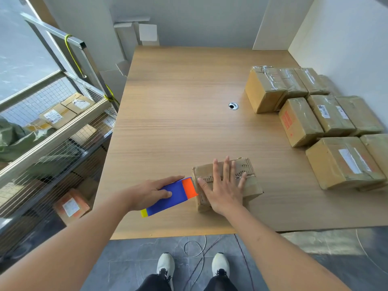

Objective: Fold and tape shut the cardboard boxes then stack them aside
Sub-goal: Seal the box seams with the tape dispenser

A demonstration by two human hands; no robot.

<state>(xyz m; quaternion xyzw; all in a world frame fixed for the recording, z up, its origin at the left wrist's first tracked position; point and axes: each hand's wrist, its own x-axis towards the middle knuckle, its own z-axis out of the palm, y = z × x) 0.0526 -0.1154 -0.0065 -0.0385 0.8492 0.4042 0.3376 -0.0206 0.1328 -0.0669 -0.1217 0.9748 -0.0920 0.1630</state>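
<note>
A small cardboard box (251,184) lies near the front edge of the wooden table (178,114), its flaps folded down. My right hand (223,185) presses flat on its top, fingers spread and straight. My left hand (152,191) grips a tape dispenser (175,196), blue with an orange front and a yellow rear end. The dispenser's orange front touches the box's left end. Several taped boxes (321,118) stand in rows along the table's right side.
A metal frame with wire mesh (63,127) runs along the left, with more labelled boxes behind and below it. A cable hole (233,106) sits mid-table. White walls close the back and right. Cables lie on the grey floor by my shoes.
</note>
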